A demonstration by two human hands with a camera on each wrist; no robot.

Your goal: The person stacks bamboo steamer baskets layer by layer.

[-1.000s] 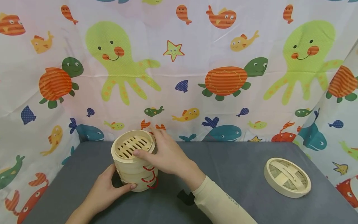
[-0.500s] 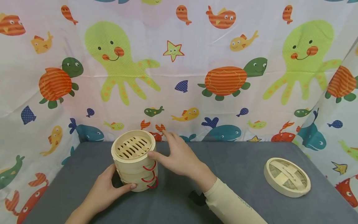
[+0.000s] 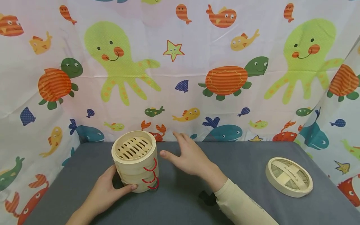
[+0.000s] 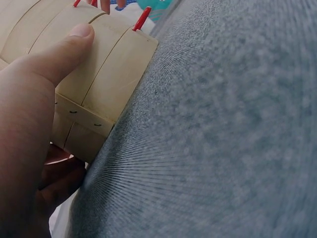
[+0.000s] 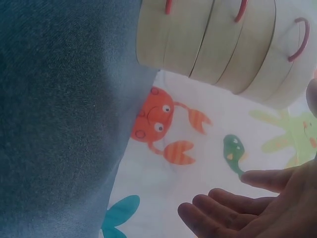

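A stack of round bamboo steamer baskets (image 3: pixel 137 170) with red loop handles stands on the grey cloth, its slatted top basket uncovered. My left hand (image 3: pixel 105 191) grips the lower part of the stack from the left, thumb across the front; in the left wrist view the thumb (image 4: pixel 67 49) lies on the bamboo wall and other fingers reach behind it. Just right of the stack, my right hand (image 3: pixel 192 156) is in the air, fingers spread and holding nothing. The right wrist view shows that hand (image 5: pixel 252 208) apart from the baskets (image 5: pixel 218 44).
The woven bamboo steamer lid (image 3: pixel 289 177) lies on the grey cloth (image 3: pixel 242 175) at the right. A white curtain (image 3: pixel 191 103) printed with sea animals hangs behind and along both sides. A small black item (image 3: pixel 207 197) shows under the right forearm.
My right hand has let go of the top basket's rim and moved right, away from the stack. The left hand and the baskets have stayed in place.
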